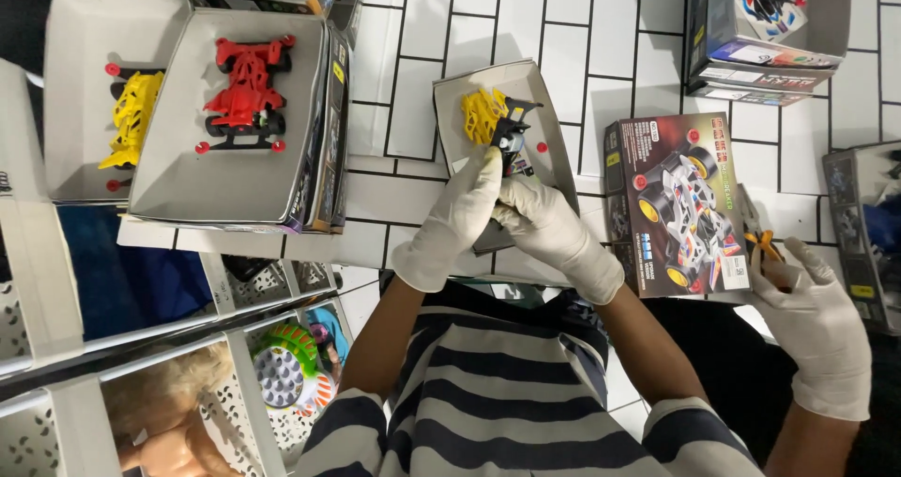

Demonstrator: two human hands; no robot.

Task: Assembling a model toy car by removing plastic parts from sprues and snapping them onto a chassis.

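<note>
The open box tray (549, 111) sat mid-table, the toy car chassis (497, 121) in it. Two trays lay far left, one car frame (246, 92) in the nearer, another (131, 116) behind. The printed box (680, 205) lay just right.

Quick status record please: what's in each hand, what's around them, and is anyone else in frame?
left hand: gloved, fingers on black chassis
right hand: gloved, grips the chassis from below
under hands: open box holding yellow part
left side: red car and yellow car, each in an open tray
right side: printed car box
other person: gloved hand at orange-handled cutters
surface: white tiles
</note>
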